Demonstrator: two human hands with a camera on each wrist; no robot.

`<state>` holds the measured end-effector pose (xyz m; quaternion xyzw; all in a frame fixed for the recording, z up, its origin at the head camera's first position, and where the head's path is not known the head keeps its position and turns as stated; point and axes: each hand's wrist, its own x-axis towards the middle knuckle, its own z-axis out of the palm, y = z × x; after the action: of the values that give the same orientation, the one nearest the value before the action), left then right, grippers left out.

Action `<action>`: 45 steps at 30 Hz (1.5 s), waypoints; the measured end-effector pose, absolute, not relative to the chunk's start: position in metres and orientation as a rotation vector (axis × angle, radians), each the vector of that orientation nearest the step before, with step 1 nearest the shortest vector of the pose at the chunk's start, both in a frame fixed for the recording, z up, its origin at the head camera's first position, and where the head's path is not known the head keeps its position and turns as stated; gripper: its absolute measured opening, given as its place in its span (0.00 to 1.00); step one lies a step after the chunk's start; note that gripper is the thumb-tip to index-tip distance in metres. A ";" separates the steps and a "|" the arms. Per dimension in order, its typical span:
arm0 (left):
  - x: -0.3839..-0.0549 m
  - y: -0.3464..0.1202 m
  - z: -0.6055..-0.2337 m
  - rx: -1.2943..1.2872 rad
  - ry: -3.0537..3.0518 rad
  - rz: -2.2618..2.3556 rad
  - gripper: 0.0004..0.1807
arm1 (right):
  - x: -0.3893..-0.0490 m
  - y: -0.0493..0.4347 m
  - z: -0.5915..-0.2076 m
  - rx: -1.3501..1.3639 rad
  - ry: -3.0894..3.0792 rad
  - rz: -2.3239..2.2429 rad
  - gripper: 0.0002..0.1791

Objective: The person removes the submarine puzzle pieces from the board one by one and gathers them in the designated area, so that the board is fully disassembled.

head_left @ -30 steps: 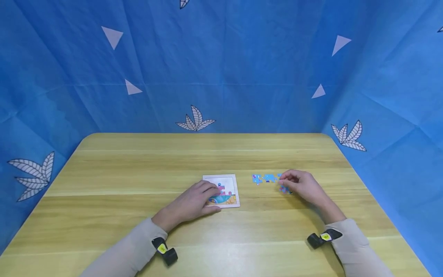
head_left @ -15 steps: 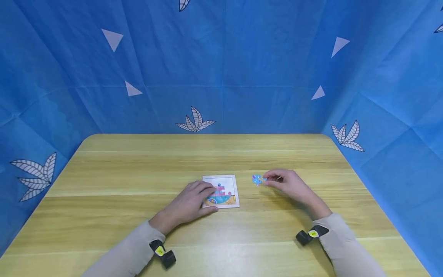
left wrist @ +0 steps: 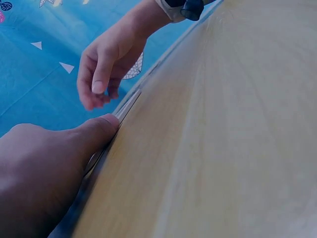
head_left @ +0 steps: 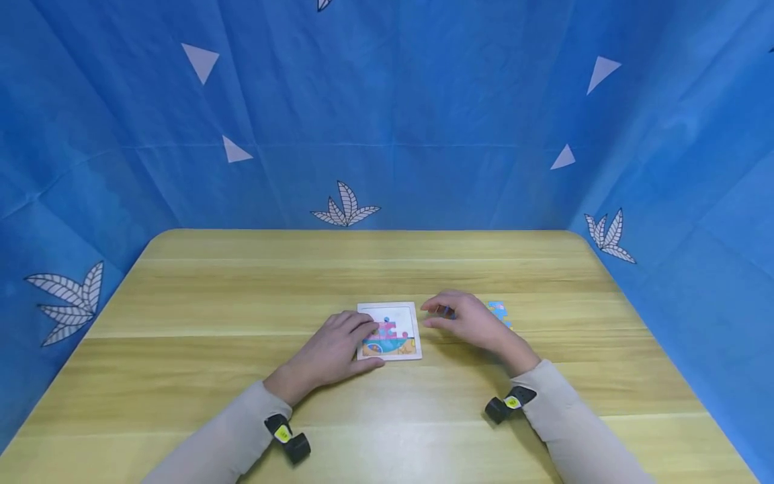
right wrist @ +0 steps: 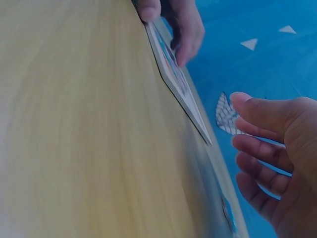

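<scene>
My left hand (head_left: 347, 341) holds the near left corner of a small jigsaw puzzle board (head_left: 408, 316), thumb at the near edge and fingers over the picture. Pink, teal and orange pieces fill its lower part; white backing shows above. Just right of the board hovers my right hand (head_left: 468, 323), thumb and fingers apart. In the right wrist view nothing shows between its loosely bent fingers (right wrist: 262, 153). Behind them in the head view, a blue puzzle piece (head_left: 446, 312) is partly hidden. More blue puzzle pieces (head_left: 498, 309) lie past the back of this hand, partly covered by it.
Everything sits on a wood-grain table (head_left: 272, 275) with rounded far corners. A blue cloth (head_left: 387, 101) with white triangles and leaf prints hangs behind and at the sides. Each sleeve carries a black wrist camera, the left one (head_left: 287, 438) low over the table.
The right hand has moved left from the rightmost blue pieces, across the row, to beside the board. Pieces it covered now show behind it. The left hand stays at the board.
</scene>
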<state>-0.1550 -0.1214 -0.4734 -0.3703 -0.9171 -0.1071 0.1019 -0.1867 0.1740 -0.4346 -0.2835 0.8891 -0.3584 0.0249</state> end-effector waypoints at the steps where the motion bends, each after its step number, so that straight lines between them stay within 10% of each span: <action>1: -0.155 -0.121 -0.473 -1.088 -2.716 -0.313 0.39 | -0.187 0.171 -0.435 -0.883 2.754 -1.085 0.16; 45: -0.157 -0.118 -0.473 -1.098 -2.707 -0.329 0.38 | -0.191 0.103 -0.451 -0.929 2.805 -0.831 0.11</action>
<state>-0.1574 -0.1176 -0.4732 -0.3715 -0.9162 -0.1113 0.1009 -0.1907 0.1029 -0.4512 -0.3024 0.9133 -0.2706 0.0359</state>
